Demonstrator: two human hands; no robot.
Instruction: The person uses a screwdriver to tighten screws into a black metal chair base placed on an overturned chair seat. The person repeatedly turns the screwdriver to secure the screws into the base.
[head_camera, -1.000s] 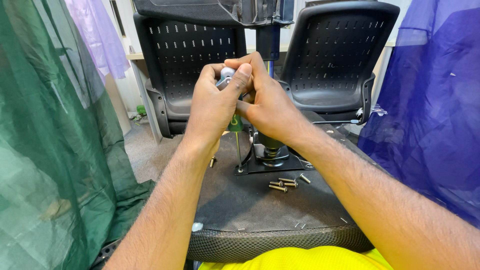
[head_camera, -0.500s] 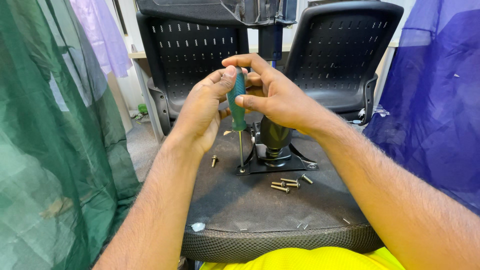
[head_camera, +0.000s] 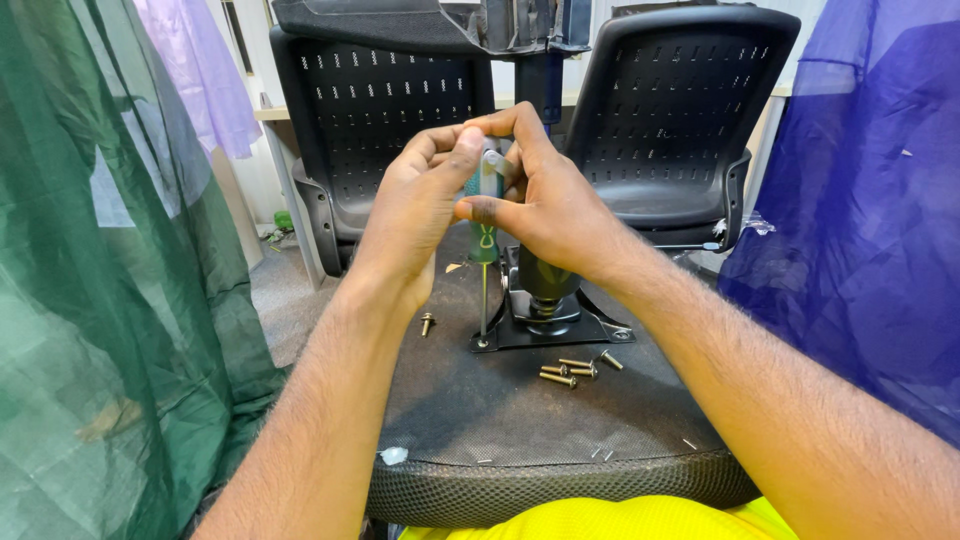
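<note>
Over the upturned black mesh-edged chair seat (head_camera: 560, 440), item one: a green-handled screwdriver with a slim steel shaft (head_camera: 484, 240), held upright, tip resting on a corner of the black metal mounting plate (head_camera: 590, 328) at the base of the chair's column. Left hand (head_camera: 415, 225): closed about the handle's top, thumb pressed against it. Right hand (head_camera: 545, 205): fingers curled round the same handle from the other side, thumb across the front. Handling, by judgement: light, rigid tool; the smooth plastic handle may slip, so it is best gripped high with one hand steadying; the thin shaft could skate off a screw head if tilted. Item two: loose brass-coloured screws (head_camera: 570, 370) lying just beside the plate; one more dark screw (head_camera: 427, 322) apart, to the left. Small, easily rolled. Surroundings: black perforated plastic chair backs (head_camera: 680, 110) behind; green (head_camera: 110, 300) and blue plastic sheeting (head_camera: 860, 230) at the sides.
</note>
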